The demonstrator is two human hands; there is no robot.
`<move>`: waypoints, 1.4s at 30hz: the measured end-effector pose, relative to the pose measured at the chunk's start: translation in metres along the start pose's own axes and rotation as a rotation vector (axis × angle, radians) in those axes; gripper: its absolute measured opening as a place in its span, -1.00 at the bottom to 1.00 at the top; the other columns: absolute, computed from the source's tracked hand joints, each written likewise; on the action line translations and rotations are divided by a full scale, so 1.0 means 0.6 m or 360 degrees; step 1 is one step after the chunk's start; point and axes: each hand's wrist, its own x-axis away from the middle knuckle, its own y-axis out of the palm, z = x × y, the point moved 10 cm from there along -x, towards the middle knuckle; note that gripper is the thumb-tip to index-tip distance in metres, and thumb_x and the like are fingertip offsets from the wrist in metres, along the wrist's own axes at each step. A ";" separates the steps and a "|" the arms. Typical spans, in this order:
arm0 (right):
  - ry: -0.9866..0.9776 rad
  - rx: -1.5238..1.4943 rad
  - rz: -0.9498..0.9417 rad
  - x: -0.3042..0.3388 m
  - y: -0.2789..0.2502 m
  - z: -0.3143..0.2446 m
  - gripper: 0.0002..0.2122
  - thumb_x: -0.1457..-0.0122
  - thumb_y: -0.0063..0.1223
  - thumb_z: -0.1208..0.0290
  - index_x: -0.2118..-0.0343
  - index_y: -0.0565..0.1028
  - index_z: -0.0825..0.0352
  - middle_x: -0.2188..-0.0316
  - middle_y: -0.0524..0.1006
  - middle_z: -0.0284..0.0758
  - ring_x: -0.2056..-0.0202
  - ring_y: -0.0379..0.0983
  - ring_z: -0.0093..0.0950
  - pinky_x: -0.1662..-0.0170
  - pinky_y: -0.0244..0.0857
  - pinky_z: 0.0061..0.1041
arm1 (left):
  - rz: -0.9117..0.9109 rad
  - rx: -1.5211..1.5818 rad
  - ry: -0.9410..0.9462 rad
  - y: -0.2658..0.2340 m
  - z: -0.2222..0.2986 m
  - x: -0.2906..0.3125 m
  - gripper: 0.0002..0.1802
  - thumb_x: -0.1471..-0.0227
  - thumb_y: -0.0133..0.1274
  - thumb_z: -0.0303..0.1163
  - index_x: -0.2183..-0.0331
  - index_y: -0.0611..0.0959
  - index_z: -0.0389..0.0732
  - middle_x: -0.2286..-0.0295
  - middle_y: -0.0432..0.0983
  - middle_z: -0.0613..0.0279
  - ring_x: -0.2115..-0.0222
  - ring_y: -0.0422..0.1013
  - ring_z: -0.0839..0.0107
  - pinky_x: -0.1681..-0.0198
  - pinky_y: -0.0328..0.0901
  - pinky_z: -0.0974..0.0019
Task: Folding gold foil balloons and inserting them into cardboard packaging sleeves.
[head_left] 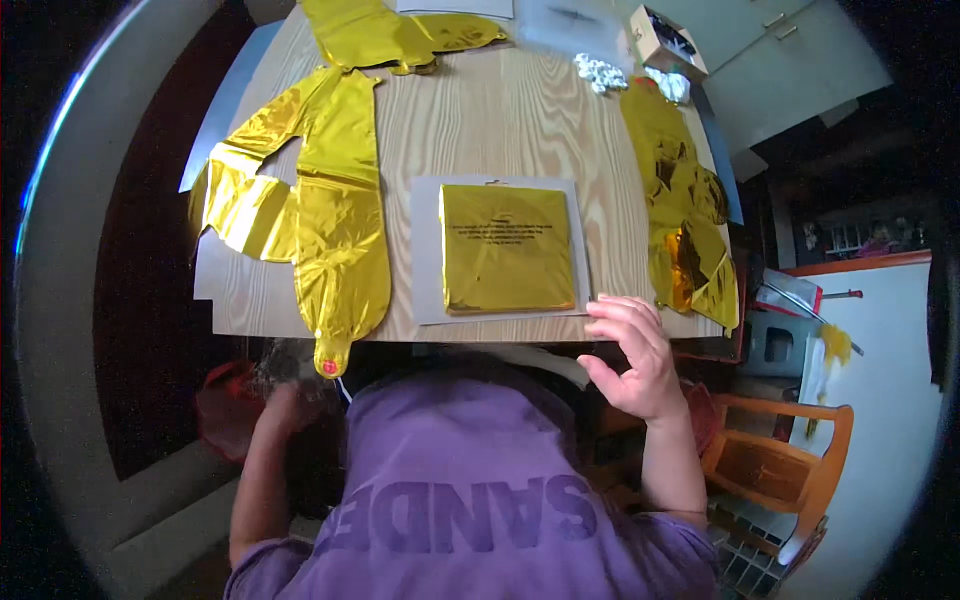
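Note:
On the table in front of me a folded gold foil balloon [508, 265] lies flat on a white card [427, 250]. My right hand [635, 360] is raised at the card's lower right corner, with fingers apart and nothing in them. Below the table's front edge at the left is my left hand [290, 403], dim and blurred. Crinkled clear plastic film [283, 365] shows around its fingers; whether they grip it is unclear. Close by, a flat, unfolded gold foil balloon [340, 215] hangs its red-marked tip [330, 367] over the front edge.
More gold foil lies at the far left [385, 35] and along the right side [685, 200] of the wooden table [470, 120]. At the back right are white crumpled bits [600, 73] and an open box [668, 42]. A wooden chair [775, 465] stands right; a red bag [222, 410] is low left.

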 end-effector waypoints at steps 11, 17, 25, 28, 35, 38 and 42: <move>-0.0275 0.0715 0.0147 0.040 0.076 0.014 -0.64 -0.13 0.22 0.42 -0.01 0.55 0.32 -0.10 0.51 -0.25 -0.16 0.40 -0.27 -0.28 0.18 -0.14 | 0.0766 -0.0745 0.1857 -0.042 0.566 0.146 -0.42 0.11 0.29 -0.34 -0.02 0.59 -0.16 -0.05 0.44 0.08 -0.09 0.37 0.11 -0.16 0.26 0.00; -0.0259 0.0272 0.0320 0.057 0.034 0.012 -0.84 -0.09 0.27 0.51 0.25 0.59 0.28 0.12 0.60 -0.32 0.09 0.52 -0.34 -0.03 0.37 -0.29 | 0.0809 -0.0255 0.1829 -0.032 0.535 0.119 -0.82 0.06 0.31 -0.43 0.31 0.77 -0.10 0.17 0.65 0.33 -0.06 0.47 0.19 -0.30 0.10 -0.06; 0.0661 -0.0390 0.0232 0.022 0.050 0.102 -0.81 -0.07 0.28 0.55 0.37 0.43 0.33 0.38 0.40 -0.24 0.42 0.48 -0.29 0.36 0.36 -0.34 | 0.1017 -0.0151 0.1258 -0.054 0.533 0.106 -0.78 0.13 0.29 -0.46 0.38 0.58 -0.12 0.27 0.59 0.27 -0.07 0.41 0.16 -0.37 -0.18 -0.16; 0.0685 -0.0227 0.0179 0.017 0.047 0.100 -0.78 -0.09 0.25 0.56 0.27 0.40 0.31 0.33 0.41 -0.23 0.37 0.49 -0.25 0.32 0.37 -0.29 | 0.1127 -0.0089 0.0996 -0.078 0.514 0.100 -0.73 0.15 0.25 -0.51 0.32 0.56 -0.11 0.22 0.57 0.28 -0.07 0.39 0.14 -0.35 -0.19 -0.18; 0.0420 -0.0083 0.0225 0.001 0.046 0.067 -0.79 -0.09 0.22 0.55 0.25 0.41 0.29 0.30 0.40 -0.22 0.30 0.49 -0.19 0.24 0.39 -0.24 | 0.0580 -0.0779 0.2014 0.045 0.659 0.175 -0.32 0.02 0.08 -0.37 -0.20 0.45 -0.13 -0.26 0.25 0.08 -0.28 0.18 0.11 -0.31 0.02 -0.16; 0.0479 -0.0079 0.0217 0.016 0.049 0.073 -0.80 -0.10 0.24 0.53 0.26 0.42 0.28 0.30 0.38 -0.23 0.30 0.48 -0.21 0.24 0.39 -0.24 | 0.0753 -0.1243 0.1599 0.045 0.626 0.076 -0.35 -0.08 -0.02 -0.33 -0.23 0.40 -0.15 -0.30 0.19 0.08 -0.31 0.14 0.14 -0.33 0.00 -0.13; 0.0668 0.0180 0.0180 0.042 0.033 0.085 -0.75 0.00 0.40 0.32 0.48 0.47 0.26 0.43 0.37 -0.32 0.38 0.39 -0.28 0.28 0.28 -0.26 | 0.0827 -0.1158 0.1589 0.043 0.589 0.088 -0.36 -0.13 -0.08 -0.34 -0.26 0.35 -0.18 -0.27 0.25 0.06 -0.30 0.16 0.14 -0.36 -0.05 -0.07</move>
